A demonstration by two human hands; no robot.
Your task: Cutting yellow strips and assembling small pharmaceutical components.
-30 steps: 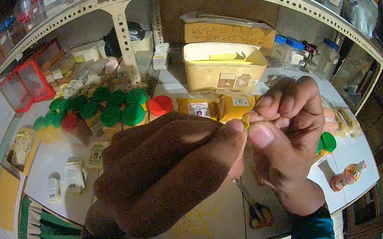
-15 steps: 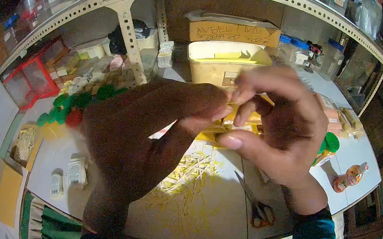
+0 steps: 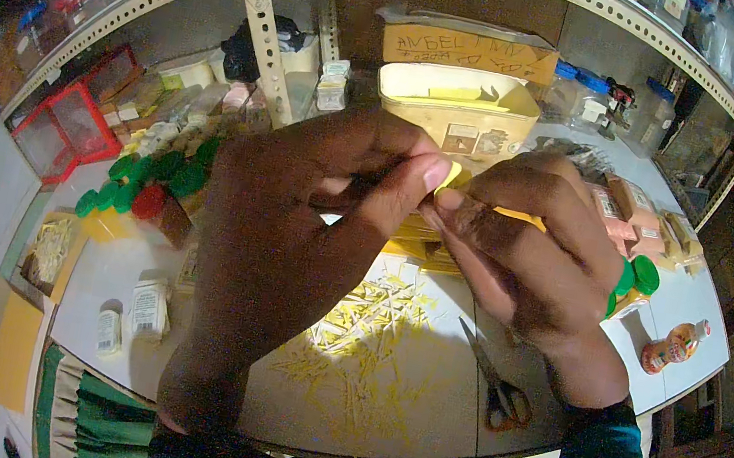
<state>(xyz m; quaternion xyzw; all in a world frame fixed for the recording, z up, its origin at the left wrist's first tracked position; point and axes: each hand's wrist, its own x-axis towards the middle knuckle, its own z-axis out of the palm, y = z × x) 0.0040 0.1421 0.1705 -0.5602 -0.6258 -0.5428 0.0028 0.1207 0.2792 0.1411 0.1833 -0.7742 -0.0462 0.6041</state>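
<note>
The left hand and right hand meet above the worktop, their fingers pinching a small yellow piece, presumably so each steadies it. Loose yellow strips lie below, apparently within reach.

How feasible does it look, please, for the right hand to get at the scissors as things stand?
Likely yes: the scissors lie uncovered near the right hand, though it is busy with a small yellow piece.

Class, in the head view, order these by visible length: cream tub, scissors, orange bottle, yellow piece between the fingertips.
1. Cream tub
2. Scissors
3. Orange bottle
4. Yellow piece, judged by its visible part only
</note>
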